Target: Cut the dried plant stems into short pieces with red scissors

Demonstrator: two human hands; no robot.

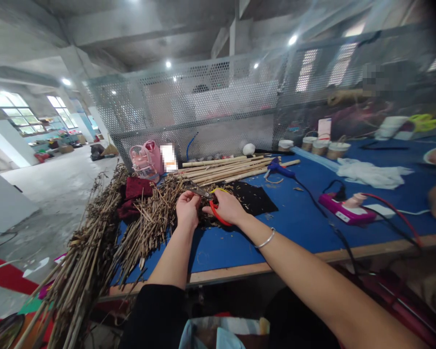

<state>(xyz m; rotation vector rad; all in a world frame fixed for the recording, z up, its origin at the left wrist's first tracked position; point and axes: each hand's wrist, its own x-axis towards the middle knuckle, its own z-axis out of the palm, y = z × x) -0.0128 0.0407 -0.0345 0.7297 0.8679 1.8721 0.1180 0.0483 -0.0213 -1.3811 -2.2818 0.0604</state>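
My right hand (227, 206) is closed around red-handled scissors (203, 193), whose blades point left over a heap of dried stalks. My left hand (188, 208) is pinched just beside the blades; what lies between its fingertips is too small to make out. Cut dried stalks (148, 223) spread over the blue table to the left of my left hand. Under and behind my right hand lies a black cloth (256, 198) strewn with plant bits.
Long bundled stalks (83, 261) lean along the table's left edge. Pale wooden sticks (218, 169), a blue glue gun (281, 168) and a purple power strip (345, 208) lie on the blue table (232, 249). A perforated metal screen (203, 106) stands behind.
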